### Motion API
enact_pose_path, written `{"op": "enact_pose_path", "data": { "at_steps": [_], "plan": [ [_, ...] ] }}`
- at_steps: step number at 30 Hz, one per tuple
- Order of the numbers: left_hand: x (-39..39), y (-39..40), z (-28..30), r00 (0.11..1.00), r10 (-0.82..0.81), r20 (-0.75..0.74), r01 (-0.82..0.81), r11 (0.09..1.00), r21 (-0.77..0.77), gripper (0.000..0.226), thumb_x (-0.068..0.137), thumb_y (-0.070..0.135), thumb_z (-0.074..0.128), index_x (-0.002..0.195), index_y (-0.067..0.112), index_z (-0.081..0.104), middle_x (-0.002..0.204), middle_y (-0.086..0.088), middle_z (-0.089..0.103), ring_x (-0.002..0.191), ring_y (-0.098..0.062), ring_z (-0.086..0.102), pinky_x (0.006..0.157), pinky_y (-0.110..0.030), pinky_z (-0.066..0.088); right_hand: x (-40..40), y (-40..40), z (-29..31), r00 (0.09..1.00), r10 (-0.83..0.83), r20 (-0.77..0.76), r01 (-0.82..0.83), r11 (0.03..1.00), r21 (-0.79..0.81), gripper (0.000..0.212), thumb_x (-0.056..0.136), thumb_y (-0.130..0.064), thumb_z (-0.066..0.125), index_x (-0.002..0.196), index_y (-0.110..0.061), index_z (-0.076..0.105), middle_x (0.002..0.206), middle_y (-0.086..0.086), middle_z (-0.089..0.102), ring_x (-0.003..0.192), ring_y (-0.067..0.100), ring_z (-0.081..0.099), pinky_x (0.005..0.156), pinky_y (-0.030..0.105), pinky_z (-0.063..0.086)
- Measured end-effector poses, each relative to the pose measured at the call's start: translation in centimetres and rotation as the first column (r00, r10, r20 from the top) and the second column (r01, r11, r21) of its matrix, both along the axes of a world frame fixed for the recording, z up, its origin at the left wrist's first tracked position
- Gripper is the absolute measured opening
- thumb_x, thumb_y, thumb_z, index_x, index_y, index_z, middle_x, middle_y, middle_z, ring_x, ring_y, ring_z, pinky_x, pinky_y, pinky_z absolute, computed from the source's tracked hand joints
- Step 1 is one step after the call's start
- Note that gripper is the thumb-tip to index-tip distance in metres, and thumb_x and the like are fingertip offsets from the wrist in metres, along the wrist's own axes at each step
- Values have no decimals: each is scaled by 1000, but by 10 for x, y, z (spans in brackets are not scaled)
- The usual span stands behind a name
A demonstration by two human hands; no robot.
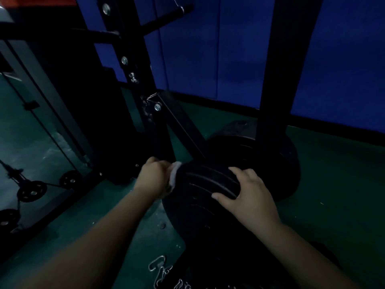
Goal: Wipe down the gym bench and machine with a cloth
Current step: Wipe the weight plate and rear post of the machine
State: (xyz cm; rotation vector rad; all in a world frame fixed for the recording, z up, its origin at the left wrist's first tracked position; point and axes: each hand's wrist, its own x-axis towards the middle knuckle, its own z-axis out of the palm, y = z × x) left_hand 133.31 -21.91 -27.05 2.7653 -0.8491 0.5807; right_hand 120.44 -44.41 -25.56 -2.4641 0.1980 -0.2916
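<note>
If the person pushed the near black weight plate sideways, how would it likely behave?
The weight plate looks thick and solid, so probably heavy and stiff. It appears to stand on its round edge, so it might roll or tip; the right hand rests on it while the left hand presses the cloth.

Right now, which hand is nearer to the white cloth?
Left. The left hand grips the white cloth against the side of the black weight plates. The right hand rests on the plates' top, apart from the cloth.
</note>
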Motion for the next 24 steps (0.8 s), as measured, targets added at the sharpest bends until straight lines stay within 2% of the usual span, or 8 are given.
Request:
{"op": "enact_pose_path", "data": {
  "at_steps": [4, 6, 8, 12, 14, 18, 21, 24],
  "plan": [
    [-20, -18, 36, 993, 38, -115, -76, 932, -353, 13, 85, 21, 69, 96, 23, 76, 86, 8, 67, 79, -10, 53, 72, -2, 37, 2, 1, 0, 1000, -21, -2, 21, 999, -29, 83, 70, -66, 65, 139, -31, 37, 117, -10, 43, 113, 10, 44, 93, 34, 47],
    [-31, -43, 35, 967, -86, -240, -49, 862, -504, 15, 91, 22, 62, 99, 22, 75, 88, 17, 56, 89, -10, 52, 88, -13, 39, 4, 1, 0, 1000, -16, -14, 15, 999, -36, 82, 70, -66, 65, 138, -31, 37, 118, -10, 42, 114, 11, 43, 94, 33, 45],
    [-35, -54, 25, 977, -136, -167, 52, 903, -427, 18, 88, 22, 60, 101, 29, 71, 87, 19, 58, 90, -15, 56, 85, -36, 49, 6, 0, 2, 999, 0, -34, -1, 1000, -31, 82, 70, -66, 65, 139, -31, 35, 120, -10, 41, 115, 10, 41, 95, 33, 44],
    [2, -22, 7, 997, -51, -57, 55, 995, 87, 43, 71, 33, 50, 109, 30, 69, 89, 6, 71, 74, -28, 62, 68, -32, 56, 7, -2, 4, 998, 25, -55, -27, 999, -21, 82, 71, -69, 62, 140, -33, 33, 119, -12, 39, 118, 10, 40, 97, 34, 44],
    [5, -13, 12, 996, 35, -86, -26, 994, 107, 37, 75, 33, 52, 108, 31, 70, 87, 5, 70, 75, -25, 63, 68, -27, 52, 5, -3, 4, 998, 35, -54, -35, 999, 3, 83, 71, -69, 61, 140, -33, 32, 120, -13, 38, 119, 10, 39, 98, 34, 43],
    [-3, -12, 38, 949, 277, -149, -312, 776, -547, 19, 94, 34, 57, 99, 26, 74, 91, 10, 65, 83, -3, 56, 74, -14, 37, 1, -9, 2, 996, 59, -74, -57, 998, 27, 84, 70, -70, 61, 140, -36, 31, 118, -15, 36, 116, 7, 38, 98, 30, 42],
    [8, -16, 71, 960, 281, 5, -225, 780, -584, 24, 92, 18, 60, 114, 18, 68, 103, 5, 59, 96, -3, 49, 84, -7, 30, 1, -10, 2, 995, 64, -71, -63, 998, 19, 88, 66, -75, 59, 140, -41, 28, 118, -17, 33, 117, 5, 36, 99, 28, 40],
    [46, -21, 99, 969, 211, 132, -107, 832, -544, 29, 91, 14, 60, 119, 13, 65, 113, -5, 60, 105, -16, 53, 94, -22, 37, 6, -10, 1, 994, 58, -98, -57, 998, 11, 92, 62, -80, 57, 140, -47, 21, 127, -17, 30, 123, 5, 33, 103, 26, 37]
  ]
}}
